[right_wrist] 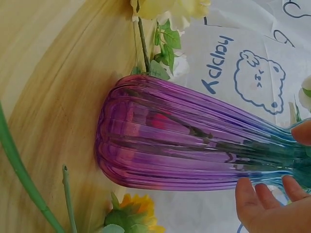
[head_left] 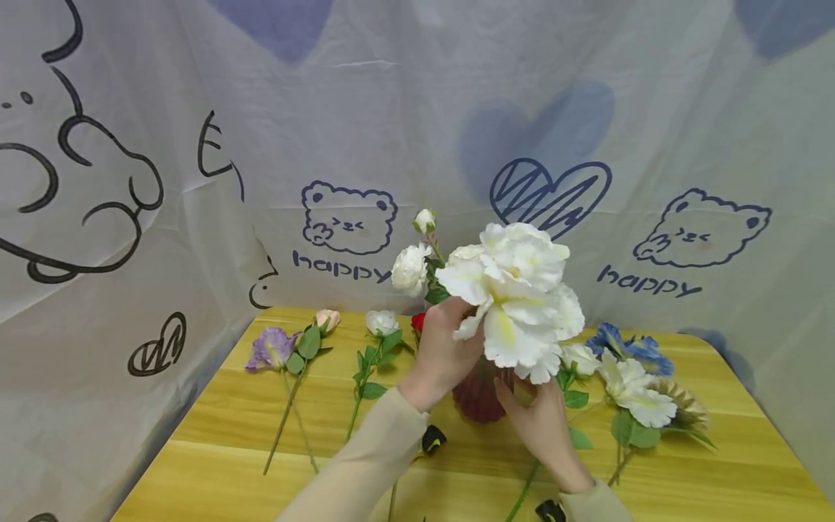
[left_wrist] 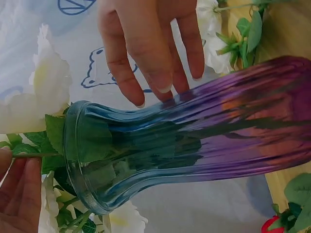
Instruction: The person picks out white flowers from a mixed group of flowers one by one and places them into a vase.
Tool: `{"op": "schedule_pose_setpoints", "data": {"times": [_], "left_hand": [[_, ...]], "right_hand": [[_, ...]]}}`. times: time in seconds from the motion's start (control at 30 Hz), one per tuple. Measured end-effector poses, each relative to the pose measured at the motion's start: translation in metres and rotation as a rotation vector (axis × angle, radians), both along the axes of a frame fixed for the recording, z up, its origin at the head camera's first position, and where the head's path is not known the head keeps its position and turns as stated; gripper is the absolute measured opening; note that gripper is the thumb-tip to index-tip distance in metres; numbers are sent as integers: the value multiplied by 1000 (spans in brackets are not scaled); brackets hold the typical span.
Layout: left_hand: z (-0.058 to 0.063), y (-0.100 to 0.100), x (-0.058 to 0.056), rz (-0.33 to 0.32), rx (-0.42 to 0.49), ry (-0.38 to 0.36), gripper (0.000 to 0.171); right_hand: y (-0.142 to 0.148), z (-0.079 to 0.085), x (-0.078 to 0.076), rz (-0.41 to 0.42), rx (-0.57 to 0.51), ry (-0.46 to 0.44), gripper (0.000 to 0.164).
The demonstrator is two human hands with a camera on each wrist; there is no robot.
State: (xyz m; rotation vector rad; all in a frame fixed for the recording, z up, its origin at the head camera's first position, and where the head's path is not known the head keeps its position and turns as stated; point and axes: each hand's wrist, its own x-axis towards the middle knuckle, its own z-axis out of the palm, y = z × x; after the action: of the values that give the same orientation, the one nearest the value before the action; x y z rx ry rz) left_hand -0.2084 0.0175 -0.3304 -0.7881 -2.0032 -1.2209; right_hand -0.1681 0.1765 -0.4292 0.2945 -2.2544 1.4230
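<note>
Cream sleeves [head_left: 365, 457] before a vase [head_left: 481, 402], its neck [left_wrist: 141, 145] wrist-view only

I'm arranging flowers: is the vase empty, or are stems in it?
The vase isn't empty: stems show through it in both wrist views. Whether it holds water, I cannot tell.

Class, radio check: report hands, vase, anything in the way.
Left hand pinching stem above vase; right hand beside it. Vase upright, stems inside. White blooms and left hand obscure its mouth in head view.
</note>
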Motion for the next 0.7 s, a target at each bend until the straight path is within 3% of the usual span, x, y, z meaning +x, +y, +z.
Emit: {"op": "schedule_pose_setpoints", "data": {"times": [0.2,0.5,0.7], "left_hand": [[1,2,0,76,-105,66,6],[4,0,-1,197,-154,106,7],[2,-5,0,261,-242,172,3]], "right_hand": [[0,0,1,11,-18,18,49],[0,-1,-1,2,-31,-32,50],[1,-1,0,14,-49,-44,52]]}}
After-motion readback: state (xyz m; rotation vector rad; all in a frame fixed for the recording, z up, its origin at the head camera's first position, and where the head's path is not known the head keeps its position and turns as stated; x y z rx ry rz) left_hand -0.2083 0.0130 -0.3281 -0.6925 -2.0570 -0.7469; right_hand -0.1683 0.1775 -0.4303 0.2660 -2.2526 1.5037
